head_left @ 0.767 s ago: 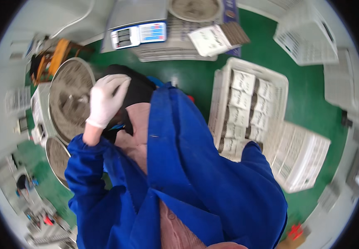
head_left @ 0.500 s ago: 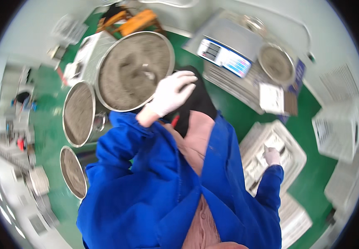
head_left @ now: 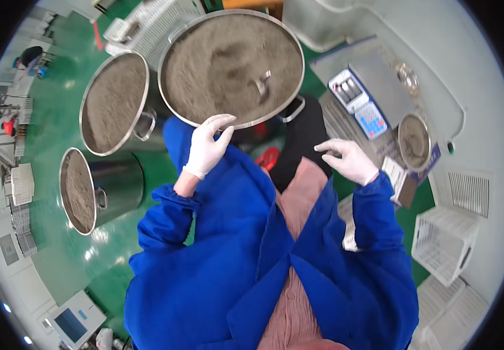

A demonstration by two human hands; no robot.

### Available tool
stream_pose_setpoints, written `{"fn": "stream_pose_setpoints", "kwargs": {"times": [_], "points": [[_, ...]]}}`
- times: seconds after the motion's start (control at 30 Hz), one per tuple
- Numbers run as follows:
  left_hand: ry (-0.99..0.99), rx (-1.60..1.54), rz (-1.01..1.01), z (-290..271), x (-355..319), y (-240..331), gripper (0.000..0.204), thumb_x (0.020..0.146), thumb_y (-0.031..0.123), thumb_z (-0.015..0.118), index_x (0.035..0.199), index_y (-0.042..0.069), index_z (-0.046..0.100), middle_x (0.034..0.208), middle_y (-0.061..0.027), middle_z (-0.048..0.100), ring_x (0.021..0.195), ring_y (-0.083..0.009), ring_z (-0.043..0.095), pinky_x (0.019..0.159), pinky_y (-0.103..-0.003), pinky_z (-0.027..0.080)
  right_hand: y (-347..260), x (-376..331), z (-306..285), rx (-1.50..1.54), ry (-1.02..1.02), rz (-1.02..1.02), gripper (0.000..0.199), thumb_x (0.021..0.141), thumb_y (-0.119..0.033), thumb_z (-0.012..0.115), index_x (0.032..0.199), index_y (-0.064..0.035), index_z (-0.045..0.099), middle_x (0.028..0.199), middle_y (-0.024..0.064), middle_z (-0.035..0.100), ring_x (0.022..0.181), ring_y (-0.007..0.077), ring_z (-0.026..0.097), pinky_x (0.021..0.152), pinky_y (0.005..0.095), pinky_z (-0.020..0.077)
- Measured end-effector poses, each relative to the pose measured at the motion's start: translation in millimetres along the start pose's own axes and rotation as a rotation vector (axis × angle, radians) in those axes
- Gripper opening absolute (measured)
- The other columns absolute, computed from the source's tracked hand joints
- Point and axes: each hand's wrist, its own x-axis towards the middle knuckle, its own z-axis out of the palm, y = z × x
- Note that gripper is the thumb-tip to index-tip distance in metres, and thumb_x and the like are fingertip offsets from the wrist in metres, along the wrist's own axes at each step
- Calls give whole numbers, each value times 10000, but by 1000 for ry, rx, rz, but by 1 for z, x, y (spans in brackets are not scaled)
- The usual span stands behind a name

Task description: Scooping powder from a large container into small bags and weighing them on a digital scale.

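Observation:
My left hand point(head_left: 208, 146), in a white glove, is at the near rim of a large metal pot point(head_left: 173, 111). Its thumb stands apart from the fingers and nothing shows in it. Grey-brown powder point(head_left: 199, 64) fills the pot, with a hollow in the middle, and a small metal scoop point(head_left: 262, 88) lies partly sunk in it. My right hand point(head_left: 351, 161), also gloved, hovers right of my black-clad knee, fingers pointing left and apart, holding nothing. Beyond it sits a digital scale point(head_left: 360, 102) beside a metal bowl point(head_left: 414, 142) of the same powder.
Two more metal pots point(head_left: 141, 131) point(head_left: 120, 184) of powder stand at the left on the green floor. A white box point(head_left: 393, 175) lies by the bowl. A white plastic crate point(head_left: 444, 239) is at the right. Something red point(head_left: 268, 157) shows below the large pot.
My right hand has come up from the white tray at the right toward my knee. My left hand has shifted left to the pot's near rim. The view has turned.

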Motion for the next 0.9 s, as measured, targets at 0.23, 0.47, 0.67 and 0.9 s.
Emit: {"fn": "stream_pose_setpoints", "kwargs": {"times": [0.23,0.47,0.67,0.9], "points": [[-618,-188,-170,24,-21,17,279,906,152,707,1150,22,743,1165,-150,732,919,-256,718,845,-343,579,-23,-17,0,209,-585,188,326,866,-104,673,1179,-57,751,883,57,707,732,126,620,696,292,514],[-785,-216,146,49,-10,8,324,903,113,664,1208,18,716,1236,-170,711,971,-307,721,894,-378,581,18,-33,5,-93,-300,177,187,818,-100,680,971,-74,784,927,118,747,880,274,735,824,357,574],[-626,-151,45,71,-1,11,252,938,104,633,1140,-5,737,1113,-187,744,1045,-351,715,957,-388,550,5,29,9,7,529,-79,297,861,44,570,1088,-27,750,1057,121,746,1000,266,713,930,356,555],[-486,-163,-72,70,11,7,232,947,79,637,1133,-1,751,1146,-173,753,1085,-298,721,972,-356,543,68,19,27,-199,675,-41,407,893,-64,559,1285,-82,667,1264,176,680,1163,360,659,1016,437,534]]}}
